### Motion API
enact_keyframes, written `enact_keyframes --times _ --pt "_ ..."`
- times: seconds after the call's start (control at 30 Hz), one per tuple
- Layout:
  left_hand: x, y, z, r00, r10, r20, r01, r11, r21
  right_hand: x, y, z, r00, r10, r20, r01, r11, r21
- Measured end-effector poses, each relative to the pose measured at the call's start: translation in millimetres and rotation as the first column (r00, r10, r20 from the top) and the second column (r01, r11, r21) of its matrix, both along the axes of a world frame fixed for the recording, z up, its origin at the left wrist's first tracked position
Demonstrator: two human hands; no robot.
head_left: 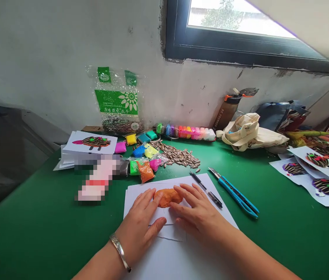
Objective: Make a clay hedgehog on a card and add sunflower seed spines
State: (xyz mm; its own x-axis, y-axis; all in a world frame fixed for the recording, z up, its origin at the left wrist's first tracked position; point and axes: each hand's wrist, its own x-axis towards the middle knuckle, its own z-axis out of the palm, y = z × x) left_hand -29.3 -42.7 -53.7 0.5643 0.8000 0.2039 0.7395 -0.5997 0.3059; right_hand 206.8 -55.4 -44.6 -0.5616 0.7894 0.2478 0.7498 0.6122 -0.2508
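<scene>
from where i stand, a pile of cards (67,159) sits at the far left of the green table (39,221), the top one showing a seed-covered figure. just in from it come small colored packets (146,172), with loose striped seeds (179,153) spread behind and to their right.

in front of these the left hand (142,217), a silver bracelet (120,252) at its wrist, is open, palm down, fingers laid forward and lightly bent; its fingertips touch the left end of an orange lump (168,196), which looks like soft clay, while the thumb stands off it. the lump lies on white paper (167,258), just ahead of both palms and between the fingertips, its long axis running side to side, from one hand toward the other. neither hand is clearly nearer: the right hand (201,210), also open, fingers spread and curved, meets the right end and near edge. neither grips it.

just right of that hand a pen (207,189) lies slanted on the paper, then a blue cutter (236,194), then, well apart, more seed pictures (323,175).
</scene>
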Motion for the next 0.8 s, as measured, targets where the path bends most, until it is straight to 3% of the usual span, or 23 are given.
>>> enact_keyframes --times 0.13,0.3,0.53,0.8 --pt "-4.0 6.5 -1.3 0.989 0.08 0.127 -0.086 0.995 0.045 -8.3 -0.5 -2.4 1.0 -0.01 0.004 0.01 0.998 0.056" --pt "-8.0 12.4 -8.4 0.976 0.039 0.215 -0.079 0.981 0.177 -30.5 -1.1 -0.5 0.996 0.022 0.088 -0.028 0.997 0.065" --pt "-8.9 15.5 -9.2 0.984 0.048 0.17 -0.095 0.954 0.284 -44.6 5.2 1.2 0.993 0.036 0.116 -0.046 0.996 0.082" --pt "-6.6 11.7 -11.2 0.994 0.034 0.106 -0.059 0.966 0.251 -44.9 4.7 -9.3 0.994 0.032 0.104 -0.039 0.997 0.065"
